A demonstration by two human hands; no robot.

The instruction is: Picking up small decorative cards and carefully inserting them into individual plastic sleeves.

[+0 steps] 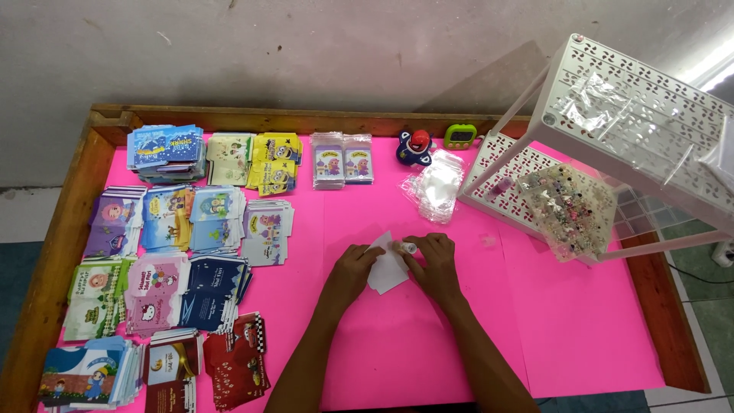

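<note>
Both hands, left (353,264) and right (434,256), pinch a thin white card (386,269) on the worktop (397,352): likely light, floppy, best held by edges.

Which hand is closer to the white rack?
The right hand. It sits on the pink table just left of and below the white rack; the left hand is farther left, beyond the white paper both hands hold.

A wooden-rimmed table (69,229) topped in bright pink fills the view; a grey plaster wall (306,46) runs along twelve o'clock; a white perforated shelf rack (634,115) stands at two o'clock; tiled floor (711,321) shows at four o'clock.
</note>
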